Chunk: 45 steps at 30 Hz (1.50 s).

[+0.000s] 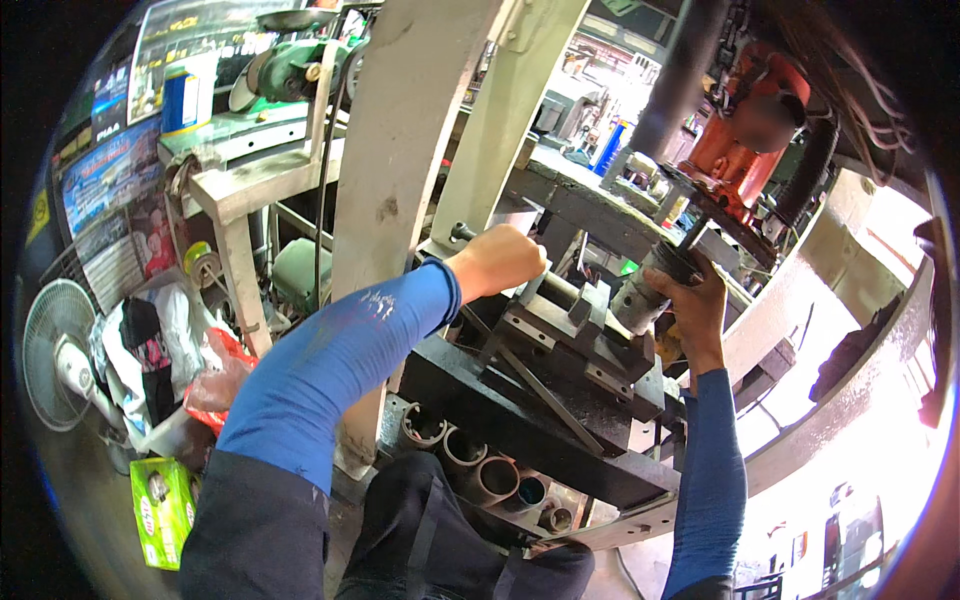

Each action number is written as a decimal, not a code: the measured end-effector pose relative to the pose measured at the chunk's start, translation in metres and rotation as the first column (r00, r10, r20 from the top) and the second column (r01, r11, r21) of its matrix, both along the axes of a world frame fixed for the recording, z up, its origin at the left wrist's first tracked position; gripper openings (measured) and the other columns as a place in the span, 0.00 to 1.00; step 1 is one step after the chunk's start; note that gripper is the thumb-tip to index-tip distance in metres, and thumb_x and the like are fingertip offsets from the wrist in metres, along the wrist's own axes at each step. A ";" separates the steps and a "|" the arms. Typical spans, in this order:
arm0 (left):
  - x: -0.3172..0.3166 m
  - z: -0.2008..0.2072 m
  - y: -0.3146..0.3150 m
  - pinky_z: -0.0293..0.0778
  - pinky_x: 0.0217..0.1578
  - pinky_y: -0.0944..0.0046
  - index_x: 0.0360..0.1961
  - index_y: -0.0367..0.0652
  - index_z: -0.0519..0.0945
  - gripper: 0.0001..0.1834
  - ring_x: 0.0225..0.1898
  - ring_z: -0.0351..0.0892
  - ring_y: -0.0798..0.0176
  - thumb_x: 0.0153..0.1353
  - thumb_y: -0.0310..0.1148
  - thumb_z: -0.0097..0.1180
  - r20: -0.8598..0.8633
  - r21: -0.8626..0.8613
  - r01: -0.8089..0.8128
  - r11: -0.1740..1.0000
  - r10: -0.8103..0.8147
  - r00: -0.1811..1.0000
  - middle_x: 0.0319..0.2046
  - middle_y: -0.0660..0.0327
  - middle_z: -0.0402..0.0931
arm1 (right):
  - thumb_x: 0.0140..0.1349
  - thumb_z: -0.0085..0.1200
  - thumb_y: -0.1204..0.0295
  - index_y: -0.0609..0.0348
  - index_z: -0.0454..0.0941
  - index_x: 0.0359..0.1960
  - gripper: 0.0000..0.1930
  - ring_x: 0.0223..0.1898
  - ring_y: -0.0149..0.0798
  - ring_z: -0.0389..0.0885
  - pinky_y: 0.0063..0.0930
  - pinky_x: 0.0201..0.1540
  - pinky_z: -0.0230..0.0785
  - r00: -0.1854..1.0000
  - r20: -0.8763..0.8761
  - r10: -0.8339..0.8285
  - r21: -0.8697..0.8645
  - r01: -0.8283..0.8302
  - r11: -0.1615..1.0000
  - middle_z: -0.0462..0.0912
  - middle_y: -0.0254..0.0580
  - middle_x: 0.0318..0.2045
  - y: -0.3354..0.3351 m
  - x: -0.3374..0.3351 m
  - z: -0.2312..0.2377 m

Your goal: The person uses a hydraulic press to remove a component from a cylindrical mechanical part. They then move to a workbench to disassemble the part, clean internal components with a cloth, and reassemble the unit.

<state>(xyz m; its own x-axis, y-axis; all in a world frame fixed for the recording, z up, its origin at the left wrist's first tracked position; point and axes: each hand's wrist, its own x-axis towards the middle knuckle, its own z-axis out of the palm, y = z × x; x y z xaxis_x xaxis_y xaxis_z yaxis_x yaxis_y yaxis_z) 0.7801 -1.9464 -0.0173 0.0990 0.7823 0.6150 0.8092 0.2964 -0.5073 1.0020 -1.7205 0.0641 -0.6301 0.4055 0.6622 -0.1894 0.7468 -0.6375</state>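
Below the orange metal press head (735, 160), head view: your right hand (699, 305) grips the grey metal cylinder (634, 305).
Half-curled around its right side, that hand is nearer; the cylinder's long axis slants up toward the press head. Your left hand (497, 262) is fisted left of it; whether it holds anything, I cannot tell.

To your left, a white fan (62, 360) is standing beside a heap of cloth and bags (143, 335), where a red plastic bag (222, 378) is lying at the edge; a bright green box (162, 515) is resting nearer you. Beyond, a green grinder (292, 75) and a blue-and-white can (181, 103) are occupying a bench (225, 150), beside which posters (105, 195) are hanging.
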 end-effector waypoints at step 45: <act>0.012 0.020 -0.002 0.83 0.45 0.50 0.37 0.42 0.86 0.05 0.46 0.90 0.49 0.61 0.25 0.59 0.158 -0.079 -0.081 0.994 0.093 0.983 0.35 0.51 0.89 | 0.39 0.84 0.50 0.62 0.81 0.64 0.49 0.55 0.50 0.90 0.40 0.63 0.79 0.976 0.021 -0.217 0.135 0.212 0.968 0.90 0.54 0.54 0.009 -0.016 0.000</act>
<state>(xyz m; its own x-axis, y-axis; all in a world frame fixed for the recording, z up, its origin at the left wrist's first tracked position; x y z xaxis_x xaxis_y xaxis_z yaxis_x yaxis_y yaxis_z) 0.7916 -1.9480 0.0022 -0.0675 0.8263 0.5592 0.8547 0.3371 -0.3949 0.9855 -1.7113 0.0640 -0.5623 0.4447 0.6972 0.0052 0.8450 -0.5348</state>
